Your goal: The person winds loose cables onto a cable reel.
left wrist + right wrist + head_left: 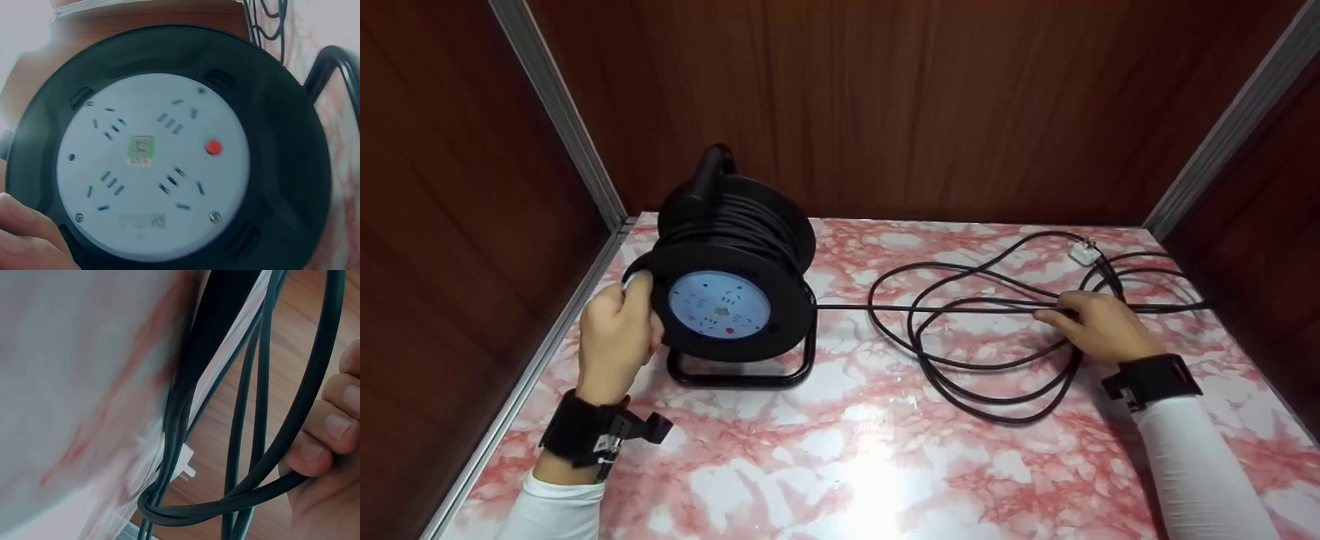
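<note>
A black cable reel (787,322) stands at the left of the table, its pale socket plate (720,304) facing me and tilted up. My left hand (619,334) grips the left edge of its front disc with curled fingers; whatever lies inside the grip is hidden. In the left wrist view the fingers (28,233) show beside the disc, near a red button (214,147). From the reel a black cable (937,309) runs straight to my right hand (1099,326), which holds it between thumb and fingers. The right wrist view shows the fingers (332,424) curled at the cable.
Loose loops of cable (1012,421) spread over the table's right half. A white plug (1084,253) lies among them behind my right hand. The reel's tube stand (742,384) rests on the marbled table (840,450). Brown wood-look panels (885,112) enclose the back and sides.
</note>
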Demonstrator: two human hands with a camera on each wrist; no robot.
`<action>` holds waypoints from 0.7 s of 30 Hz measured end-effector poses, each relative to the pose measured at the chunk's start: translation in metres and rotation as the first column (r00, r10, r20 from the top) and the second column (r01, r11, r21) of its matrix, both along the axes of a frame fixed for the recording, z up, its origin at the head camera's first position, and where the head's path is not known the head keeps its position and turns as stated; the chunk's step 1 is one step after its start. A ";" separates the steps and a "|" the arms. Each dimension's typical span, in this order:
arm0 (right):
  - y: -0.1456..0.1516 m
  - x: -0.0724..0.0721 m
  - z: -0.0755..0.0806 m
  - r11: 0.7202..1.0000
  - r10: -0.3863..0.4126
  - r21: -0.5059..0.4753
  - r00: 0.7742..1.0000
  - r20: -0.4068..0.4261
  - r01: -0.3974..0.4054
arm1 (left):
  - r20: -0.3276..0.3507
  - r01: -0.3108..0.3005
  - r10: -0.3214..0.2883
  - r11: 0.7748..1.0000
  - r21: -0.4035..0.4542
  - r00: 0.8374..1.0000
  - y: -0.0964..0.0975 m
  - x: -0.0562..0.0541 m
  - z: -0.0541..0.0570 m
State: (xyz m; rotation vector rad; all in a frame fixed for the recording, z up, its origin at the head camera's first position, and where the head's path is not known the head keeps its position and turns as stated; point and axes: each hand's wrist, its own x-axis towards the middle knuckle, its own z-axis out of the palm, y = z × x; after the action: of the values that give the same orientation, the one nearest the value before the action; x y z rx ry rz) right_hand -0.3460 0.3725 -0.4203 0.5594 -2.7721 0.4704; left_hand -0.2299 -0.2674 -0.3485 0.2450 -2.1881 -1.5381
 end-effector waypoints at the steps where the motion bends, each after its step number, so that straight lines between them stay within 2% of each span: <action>1: -0.002 -0.001 -0.001 1.000 0.014 0.003 1.000 0.001 -0.014 | 0.001 0.001 -0.001 1.000 -0.010 1.000 0.001 0.000 0.002; 8: -0.013 -0.001 -0.005 0.997 0.076 0.021 0.997 -0.001 -0.076 | 0.046 0.021 -0.015 0.990 -0.141 0.999 0.010 0.001 0.024; 13: -0.020 -0.001 -0.008 0.994 0.109 0.028 0.994 0.000 -0.109 | 0.083 0.025 0.000 0.953 -0.301 0.997 0.014 0.002 0.038; 17: -0.023 -0.002 -0.010 0.990 0.141 0.026 0.990 0.006 -0.141 | 0.054 0.011 0.011 0.924 -0.383 0.998 0.019 0.001 0.042; 21: -0.025 -0.002 -0.010 0.987 0.160 0.028 0.987 -0.001 -0.160 | 0.012 -0.027 0.034 0.915 -0.402 0.999 0.029 -0.001 0.040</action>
State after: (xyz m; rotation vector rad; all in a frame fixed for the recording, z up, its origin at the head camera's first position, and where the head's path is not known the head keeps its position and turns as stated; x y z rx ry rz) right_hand -0.3484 0.3473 -0.4302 0.7930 -2.7466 0.4645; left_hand -0.2311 -0.2388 -0.3084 0.1587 -2.4400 -1.0356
